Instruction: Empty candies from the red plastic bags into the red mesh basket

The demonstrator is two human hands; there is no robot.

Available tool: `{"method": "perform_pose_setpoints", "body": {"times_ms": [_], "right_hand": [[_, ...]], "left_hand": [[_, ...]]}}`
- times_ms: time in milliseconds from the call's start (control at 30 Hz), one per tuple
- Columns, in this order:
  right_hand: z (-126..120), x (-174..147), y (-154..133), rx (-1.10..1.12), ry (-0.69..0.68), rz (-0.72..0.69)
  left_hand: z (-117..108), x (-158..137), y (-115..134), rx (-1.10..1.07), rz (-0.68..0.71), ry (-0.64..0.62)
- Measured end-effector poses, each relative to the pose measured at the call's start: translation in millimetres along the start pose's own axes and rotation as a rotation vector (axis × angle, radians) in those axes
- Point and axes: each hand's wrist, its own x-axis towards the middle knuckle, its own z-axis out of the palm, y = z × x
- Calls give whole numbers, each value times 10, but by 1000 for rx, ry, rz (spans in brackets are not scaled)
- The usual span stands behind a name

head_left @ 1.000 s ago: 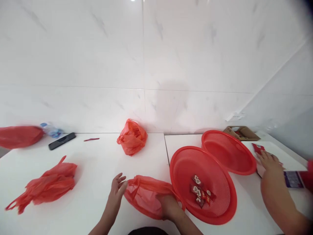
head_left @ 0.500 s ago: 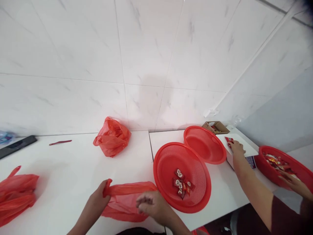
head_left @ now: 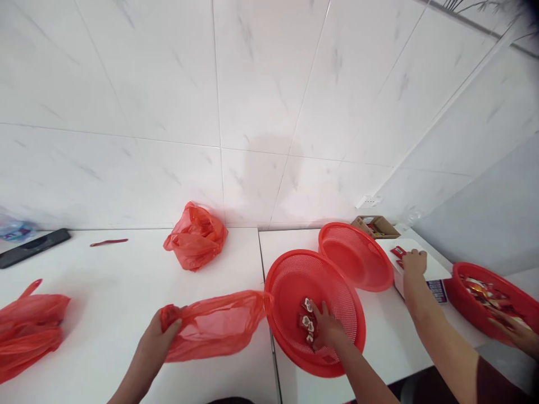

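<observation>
My left hand (head_left: 159, 342) is closed on one end of a red plastic bag (head_left: 223, 325), which stretches right over the white table to the rim of a red mesh basket (head_left: 278, 280). Inside that basket my right hand (head_left: 329, 332) reaches down with its fingers apart, touching or just above several small red wrapped packets (head_left: 305, 321) with white print. The fingertips are partly hidden, and no packet is seen lifted.
Bunched red bags stand at the back (head_left: 196, 238) and at the left edge (head_left: 31, 331). Behind the first is a second red basket (head_left: 357, 255). At right, a co-worker's hand (head_left: 415, 262) touches red packets on a white box, beside a filled red basket (head_left: 497, 269). A black phone (head_left: 36, 248) lies far left.
My right hand has moved right, from over the bag into the basket. My left hand has shifted slightly left and pulled the bag out longer. The co-worker's hand stays at the white box.
</observation>
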Motion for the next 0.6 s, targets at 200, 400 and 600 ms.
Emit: {"method": "perform_pose_setpoints", "body": {"times_ms": [200, 400, 600], "right_hand": [[108, -2, -84, -101, 26, -105], [109, -60, -139, 86, 176, -191], [84, -72, -278, 254, 189, -173]], "left_hand": [[28, 9, -77, -236, -20, -57], [88, 69, -179, 23, -1, -26], [89, 119, -232, 308, 285, 39]]}}
